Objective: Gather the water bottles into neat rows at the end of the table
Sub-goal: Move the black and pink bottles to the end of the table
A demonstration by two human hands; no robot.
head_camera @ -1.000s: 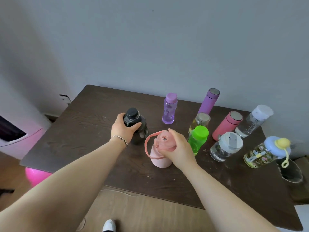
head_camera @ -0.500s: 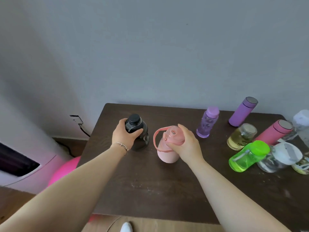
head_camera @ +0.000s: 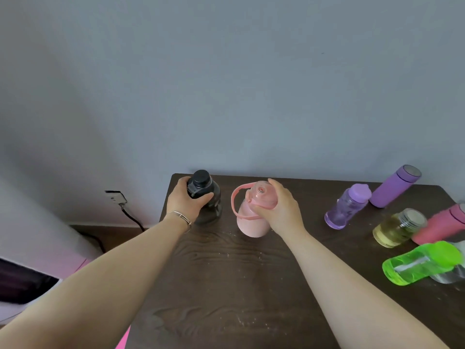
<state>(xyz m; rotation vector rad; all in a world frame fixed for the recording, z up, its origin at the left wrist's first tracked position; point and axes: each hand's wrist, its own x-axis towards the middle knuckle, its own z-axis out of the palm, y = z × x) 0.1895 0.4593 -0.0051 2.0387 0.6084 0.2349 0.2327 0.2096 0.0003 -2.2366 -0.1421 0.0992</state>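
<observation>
At table's far corner (head_camera: 173,177), black bottle (head_camera: 208,197) gripped

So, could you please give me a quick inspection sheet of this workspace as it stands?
Surface: dark wooden table, light specks scattered on it.
Job's things: black bottle at the far left corner, pink bottle beside it; purple clear bottle, purple flask, yellow jar, pink flask and green bottle stand right.
Clutter: nothing seen.
Grips: left hand holds the black bottle, right hand the pink one.
Cables: black cord from wall socket.
Surroundings: plain grey wall.
</observation>
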